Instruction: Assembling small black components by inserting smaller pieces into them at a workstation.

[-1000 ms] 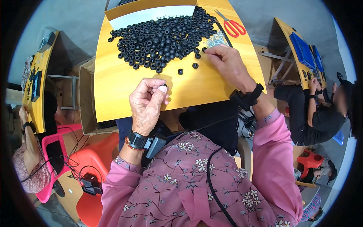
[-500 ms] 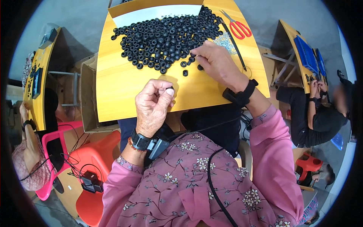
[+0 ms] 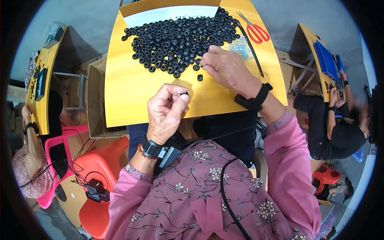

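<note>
Near the table's front edge, my left hand (image 3: pixel 166 110) is closed, with a small black bead (image 3: pixel 184 94) pinched between thumb and forefinger. My right hand (image 3: pixel 230 70) is over the near right side of a spread of black ring-shaped beads (image 3: pixel 172 44). Its thumb and fingertips press together; what lies between them, if anything, is hidden. A single bead (image 3: pixel 200 77) sits apart from the others, just below those fingertips. Both hands rest above the yellow table (image 3: pixel 136 96).
A white-flapped box (image 3: pixel 170 14) stands at the far edge. Red-handled scissors (image 3: pixel 256 32), a black cord (image 3: pixel 250 46) and tiny clear bluish pieces (image 3: pixel 241 49) lie at right. An orange chair (image 3: pixel 96 160) is at left. Other people work at side tables.
My right hand has drawn slightly nearer, its fingertips lower beside the beads. My left hand keeps its pinch on the bead. The whole view has shifted a little.
</note>
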A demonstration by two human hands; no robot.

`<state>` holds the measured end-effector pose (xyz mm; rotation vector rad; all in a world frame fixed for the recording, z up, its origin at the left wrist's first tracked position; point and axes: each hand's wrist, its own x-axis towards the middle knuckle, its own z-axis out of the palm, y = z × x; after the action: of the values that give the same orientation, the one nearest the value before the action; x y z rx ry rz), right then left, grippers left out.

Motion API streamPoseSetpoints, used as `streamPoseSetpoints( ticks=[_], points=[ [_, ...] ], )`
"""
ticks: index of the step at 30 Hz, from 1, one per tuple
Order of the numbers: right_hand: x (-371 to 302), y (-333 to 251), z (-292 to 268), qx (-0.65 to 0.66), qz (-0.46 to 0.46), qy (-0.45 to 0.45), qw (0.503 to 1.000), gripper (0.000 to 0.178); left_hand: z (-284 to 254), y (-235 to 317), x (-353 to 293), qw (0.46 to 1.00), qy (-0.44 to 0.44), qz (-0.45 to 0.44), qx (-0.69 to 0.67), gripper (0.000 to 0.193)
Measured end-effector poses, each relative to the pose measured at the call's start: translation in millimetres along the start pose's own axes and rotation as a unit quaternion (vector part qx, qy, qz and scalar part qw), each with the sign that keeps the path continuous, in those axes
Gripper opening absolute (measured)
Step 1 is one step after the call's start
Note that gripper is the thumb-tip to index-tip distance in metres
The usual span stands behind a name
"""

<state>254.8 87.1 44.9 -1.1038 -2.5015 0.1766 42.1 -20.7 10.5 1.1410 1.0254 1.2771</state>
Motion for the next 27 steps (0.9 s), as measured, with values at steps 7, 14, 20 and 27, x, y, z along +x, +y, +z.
streamPoseSetpoints(
  ticks=[7, 14, 20, 27],
  points=[
    [-13.3, -20.8, -22.2, 0.300, 0.137, 0.043, 0.943, 0.006, -3.8, -0.5, -0.7, 1.000, -0.013, -0.007, 0.014, 0.008],
    [-56.0, -71.7, -32.5, 0.613, 0.252, -0.012, 0.749, 0.013, -2.0, 0.4, -0.2, 1.000, -0.016, 0.011, 0.017, 0.008],
    [-51.4, -67.1, -5.6, 0.544, 0.269, 0.015, 0.795, 0.015, -2.1, 3.0, -1.0, 0.999, -0.012, 0.008, 0.034, 0.010],
    [-38.3, -65.1, 3.2, 0.555, 0.228, 0.028, 0.800, 0.021, -2.7, 1.9, -1.6, 1.000, -0.007, -0.010, -0.003, 0.015]
  ],
)
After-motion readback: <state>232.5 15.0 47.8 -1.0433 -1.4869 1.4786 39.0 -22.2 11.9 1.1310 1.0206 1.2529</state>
